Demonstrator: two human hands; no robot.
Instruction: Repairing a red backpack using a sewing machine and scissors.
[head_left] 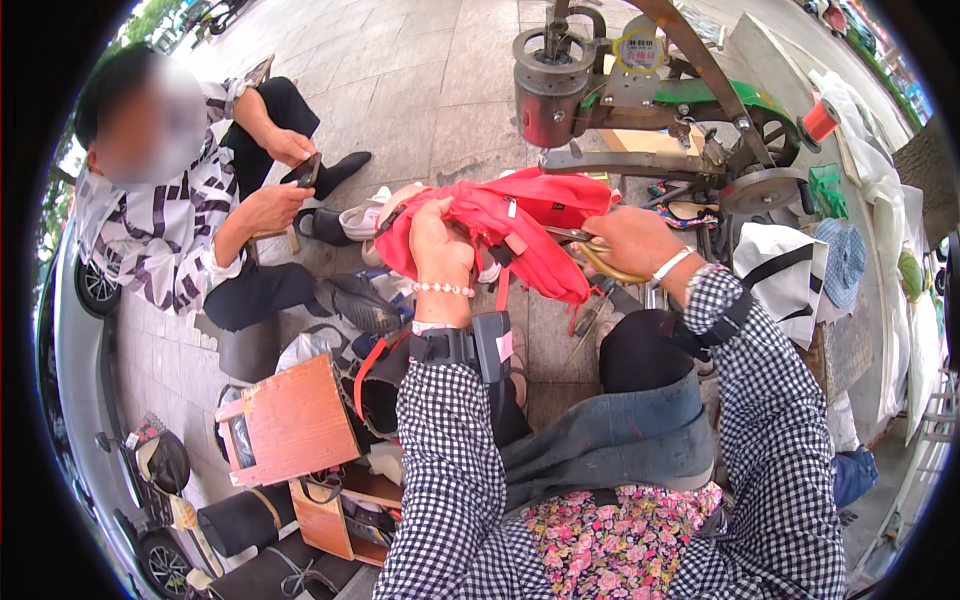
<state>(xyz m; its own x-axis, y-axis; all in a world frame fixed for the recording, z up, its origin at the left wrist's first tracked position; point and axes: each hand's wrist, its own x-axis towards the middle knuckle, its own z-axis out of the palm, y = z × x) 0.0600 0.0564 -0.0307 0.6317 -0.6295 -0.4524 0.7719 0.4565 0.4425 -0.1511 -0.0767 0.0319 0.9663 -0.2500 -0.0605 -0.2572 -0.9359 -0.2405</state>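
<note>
Cloth [545, 195], bright red and bunched, spans the middle of the head view — the left hand [440, 245] clutches its left part, fingertips partly hidden; the right hand [635, 245] is wrapped around yellow-handled scissors [598, 263], blades against the red. Beyond stands a metal sewing machine [555, 110] — at left, a seated person [150, 225] holds a phone [310, 172].

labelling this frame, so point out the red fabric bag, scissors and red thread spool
Red fabric bag [540, 252], head view: lower middle fabric
Scissors [600, 265], head view: yellowish handle
Red thread spool [820, 121], head view: wound thread
</note>
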